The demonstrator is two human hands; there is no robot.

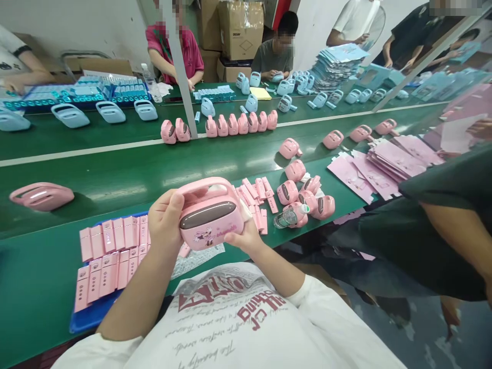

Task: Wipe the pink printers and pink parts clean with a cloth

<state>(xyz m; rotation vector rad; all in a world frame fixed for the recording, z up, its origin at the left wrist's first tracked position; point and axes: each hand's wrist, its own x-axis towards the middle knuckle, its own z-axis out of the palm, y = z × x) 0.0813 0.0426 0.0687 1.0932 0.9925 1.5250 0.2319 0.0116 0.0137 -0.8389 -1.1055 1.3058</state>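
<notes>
My left hand [164, 218] is closed round the left side of a pink handled device [213, 225], its thumb near the base of the handle. The device looks like a small portable speaker, with a dark oval panel and a cartoon print facing me. My right hand [246, 238] grips its lower right side, the thumb on the front. Something white, like a cloth or tissue [246, 210], shows between my right hand and the device. Both hands hold it up above the green table. Its back is hidden.
A blue tray [86, 322] of flat pink pieces [109, 274] stands at left. More pink pieces [272, 203], pink devices [287, 192] and a clear bottle [286, 218] lie at right. A green conveyor belt [126, 169] runs behind. A co-worker's arm [453, 236] is at far right.
</notes>
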